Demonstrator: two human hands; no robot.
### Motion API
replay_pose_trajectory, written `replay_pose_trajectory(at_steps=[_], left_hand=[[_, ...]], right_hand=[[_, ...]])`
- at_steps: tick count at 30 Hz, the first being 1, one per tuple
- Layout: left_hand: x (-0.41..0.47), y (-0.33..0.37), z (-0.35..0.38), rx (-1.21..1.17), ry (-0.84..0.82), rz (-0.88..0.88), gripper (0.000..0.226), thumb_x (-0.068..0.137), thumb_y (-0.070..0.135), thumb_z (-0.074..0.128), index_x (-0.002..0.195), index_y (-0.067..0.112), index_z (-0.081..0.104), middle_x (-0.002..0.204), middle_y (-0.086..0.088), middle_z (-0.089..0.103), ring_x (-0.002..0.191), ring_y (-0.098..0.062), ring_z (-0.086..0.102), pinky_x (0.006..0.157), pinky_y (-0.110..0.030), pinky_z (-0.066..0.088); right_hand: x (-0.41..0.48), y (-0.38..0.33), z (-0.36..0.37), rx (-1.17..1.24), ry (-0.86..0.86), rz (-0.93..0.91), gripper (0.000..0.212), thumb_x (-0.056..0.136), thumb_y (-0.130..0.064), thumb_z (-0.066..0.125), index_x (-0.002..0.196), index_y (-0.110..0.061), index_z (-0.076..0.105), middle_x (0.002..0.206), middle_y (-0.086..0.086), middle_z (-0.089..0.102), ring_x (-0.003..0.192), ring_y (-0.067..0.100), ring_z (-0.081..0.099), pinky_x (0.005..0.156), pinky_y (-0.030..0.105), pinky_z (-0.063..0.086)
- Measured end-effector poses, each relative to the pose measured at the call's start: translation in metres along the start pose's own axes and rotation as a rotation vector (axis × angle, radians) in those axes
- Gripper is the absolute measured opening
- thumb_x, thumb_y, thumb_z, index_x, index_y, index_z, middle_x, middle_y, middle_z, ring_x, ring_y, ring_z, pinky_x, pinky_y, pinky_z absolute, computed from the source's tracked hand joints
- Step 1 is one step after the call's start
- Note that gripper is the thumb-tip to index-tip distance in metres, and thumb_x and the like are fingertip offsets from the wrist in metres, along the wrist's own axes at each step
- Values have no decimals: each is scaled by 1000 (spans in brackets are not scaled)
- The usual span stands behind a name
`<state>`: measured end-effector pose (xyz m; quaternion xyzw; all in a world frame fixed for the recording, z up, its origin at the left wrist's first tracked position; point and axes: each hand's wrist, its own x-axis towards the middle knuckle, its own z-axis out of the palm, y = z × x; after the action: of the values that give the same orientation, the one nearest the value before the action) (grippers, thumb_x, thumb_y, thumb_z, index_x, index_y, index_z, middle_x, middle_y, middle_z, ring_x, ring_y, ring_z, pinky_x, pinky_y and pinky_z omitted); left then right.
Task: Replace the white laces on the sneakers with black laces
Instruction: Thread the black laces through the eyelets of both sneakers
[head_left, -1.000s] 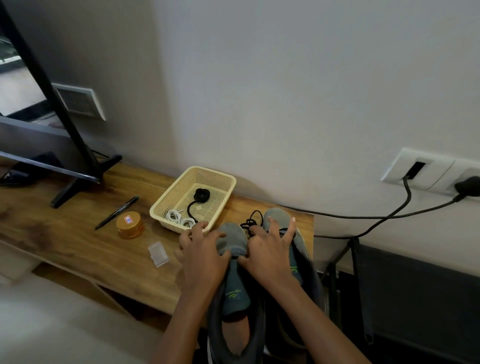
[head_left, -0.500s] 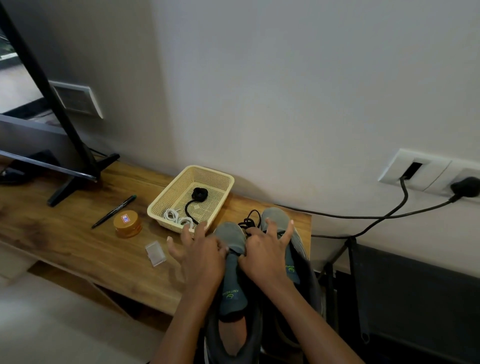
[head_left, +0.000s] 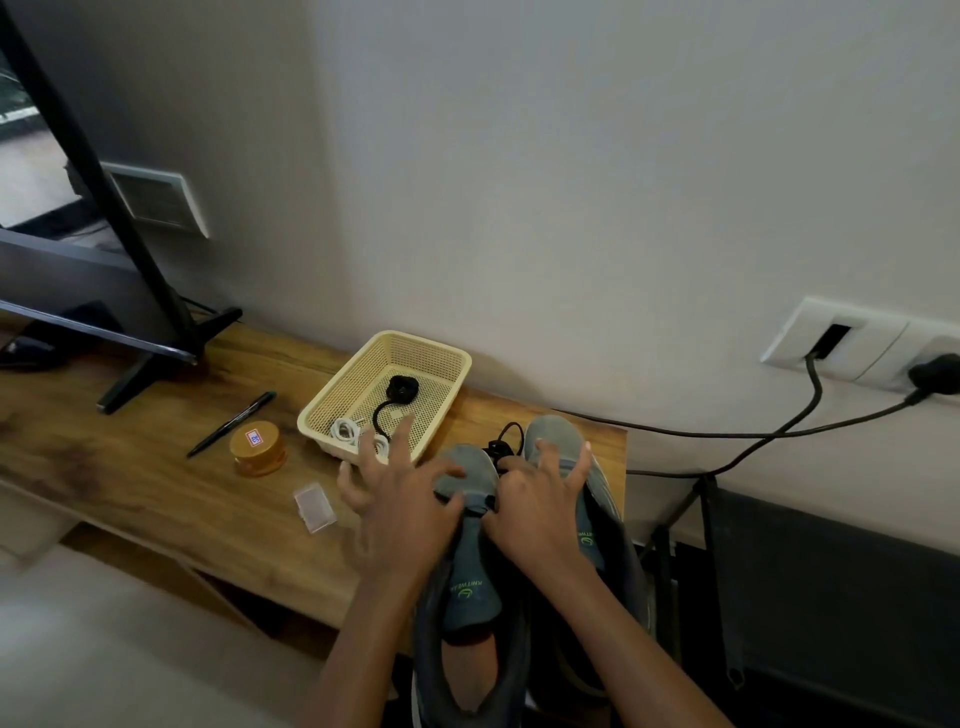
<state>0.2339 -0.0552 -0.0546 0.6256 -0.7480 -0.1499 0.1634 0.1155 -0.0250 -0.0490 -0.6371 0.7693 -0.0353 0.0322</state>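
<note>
Grey knit fabric covers both shoes of the pair, which sits at the right end of the brown wooden surface (head_left: 130, 467), toes toward the wall and heels past the front edge. The left grey sneaker (head_left: 470, 592) and the right grey sneaker (head_left: 553, 434) lie side by side and touch. No lace shows in the eyelets of either.

The left hand (head_left: 400, 506) lies over the left sneaker's toe with its fingers straight and fanned wide, some of them reaching out over the front rim of the cream plastic mesh basket (head_left: 441, 358). The thumb lies on the shoe. The right hand (head_left: 540, 501) rests on the right sneaker with its fingers spread across the toe and its thumb at the gap between the shoes.

A loose black lace (head_left: 506, 439) lies bunched on the surface between the two toes, near the back edge. In the basket, just left of the shoes, a coiled black lace (head_left: 402, 387) lies toward the back and rolled white laces (head_left: 344, 431) toward the front.

Left of the basket lie a black pen (head_left: 231, 423) and an amber jar with a gold lid (head_left: 257, 447). A small clear plastic box (head_left: 314, 506) sits nearer the front edge.
</note>
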Motion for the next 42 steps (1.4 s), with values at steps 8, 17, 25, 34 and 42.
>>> replay_pose_trajectory(at_steps=[8, 17, 25, 34, 42], left_hand=[[-5, 12, 7, 94, -154, -23, 18, 82, 44, 66, 100, 42, 65, 158, 7, 11, 145, -28, -10, 112, -58, -5], [2, -5, 6, -91, 62, -187, 13, 92, 30, 56, 99, 27, 66, 152, 5, 28, 144, -23, 6, 114, -54, 6], [0, -6, -9, -308, 420, -421, 15, 96, 20, 50, 109, 17, 58, 148, -2, 32, 139, -26, 17, 108, -49, 13], [-5, 7, 6, 16, -62, -21, 19, 82, 38, 64, 100, 41, 61, 155, 9, 21, 145, -26, 2, 113, -53, 4], [-9, 14, 7, 91, -123, -47, 17, 86, 40, 62, 103, 39, 60, 155, 7, 21, 145, -26, 4, 114, -54, 4]], right_hand=[[-1, 1, -2, 8, -4, 0, 20, 90, -30, 55, 95, -15, 68, 123, -8, 58, 138, 25, 22, 108, 63, -12], [1, -1, 0, 45, 4, 21, 17, 89, -30, 56, 91, -19, 68, 119, -9, 60, 139, 26, 21, 108, 62, -13], [0, -5, 1, 54, 44, 18, 14, 87, -22, 54, 85, -18, 68, 108, -8, 62, 137, 26, 25, 108, 61, -13], [0, 1, -1, 45, 18, 8, 18, 90, -28, 55, 98, -19, 68, 120, -9, 59, 140, 25, 21, 108, 62, -12], [0, 1, -2, 43, 9, 12, 18, 91, -28, 55, 96, -19, 69, 119, -11, 59, 140, 25, 21, 108, 61, -13]])
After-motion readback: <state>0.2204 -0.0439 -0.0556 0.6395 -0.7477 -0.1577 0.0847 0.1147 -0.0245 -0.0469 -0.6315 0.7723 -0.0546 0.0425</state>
